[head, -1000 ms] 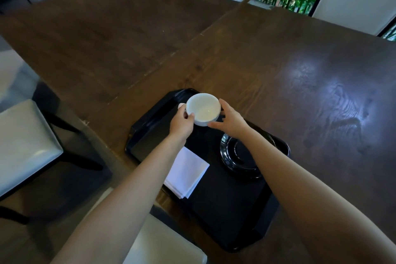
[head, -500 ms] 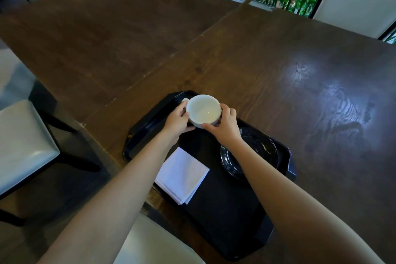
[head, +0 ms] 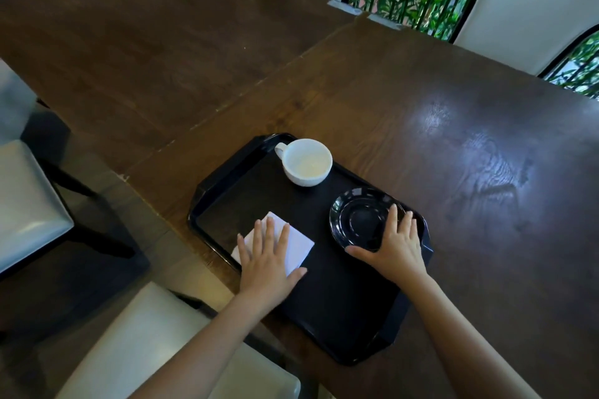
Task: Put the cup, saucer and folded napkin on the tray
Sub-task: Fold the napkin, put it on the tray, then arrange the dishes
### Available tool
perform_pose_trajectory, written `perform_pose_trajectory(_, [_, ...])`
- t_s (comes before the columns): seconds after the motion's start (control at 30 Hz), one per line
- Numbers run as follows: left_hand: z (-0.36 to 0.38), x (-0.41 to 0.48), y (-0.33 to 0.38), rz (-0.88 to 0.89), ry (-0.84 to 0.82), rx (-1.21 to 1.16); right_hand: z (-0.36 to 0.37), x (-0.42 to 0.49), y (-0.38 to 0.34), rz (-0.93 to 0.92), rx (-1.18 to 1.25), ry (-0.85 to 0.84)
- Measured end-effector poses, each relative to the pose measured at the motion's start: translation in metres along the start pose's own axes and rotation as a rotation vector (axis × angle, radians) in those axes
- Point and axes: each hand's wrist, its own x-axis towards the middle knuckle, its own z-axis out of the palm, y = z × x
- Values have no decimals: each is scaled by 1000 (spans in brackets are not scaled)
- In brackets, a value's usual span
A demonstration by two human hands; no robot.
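Observation:
A black tray (head: 327,295) lies on the dark wooden table near its front edge. At the tray's far end a white cup (head: 307,161) stands upright, its handle to the left, with no hand on it. A black saucer (head: 359,220) rests on the tray's right side. My right hand (head: 393,248) lies on the saucer's near right rim, fingers spread. A folded white napkin (head: 298,244) sits at the tray's left edge. My left hand (head: 267,259) lies flat on the napkin with its fingers apart, covering much of it.
The wooden table (head: 453,126) stretches far and right. A white padded chair seat (head: 168,343) stands below the tray, another chair (head: 26,201) at the left. White chair backs (head: 518,0) and green plants line the far side.
Both hands let go of the cup, which now stands at the tray's far end. My left hand came back onto the napkin, my right hand onto the saucer.

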Motion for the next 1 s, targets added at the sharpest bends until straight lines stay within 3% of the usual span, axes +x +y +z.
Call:
perform_pose_trajectory(0.33, [-6, 3, -5, 57, 0, -32, 5, 0, -6, -9, 10, -36])
perform_pose_trajectory(0.4, [-24, 12, 0, 26, 129, -188, 2, -1, -7, -2, 26, 10])
perform_pose_trajectory(0.47, [-53, 33, 7, -82, 261, -548, -2, -4, -7, -2, 59, 119])
perform_pose_trajectory(0.57, [-94, 79, 17, -350, 108, -1081, 2, -18, -6, 13, 123, 215])
perform_pose_trajectory(0.67, [-106, 107, 22, -425, -53, -1367, 17, -34, -6, 63, 140, 153])
perform_pose_trajectory(0.8, [-101, 122, 19, -397, -160, -1558, 24, -33, -8, 94, 153, 96])
perform_pose_trajectory(1.0, [-100, 127, 15, -389, -139, -1539, 23, -24, -15, 109, 219, 109])
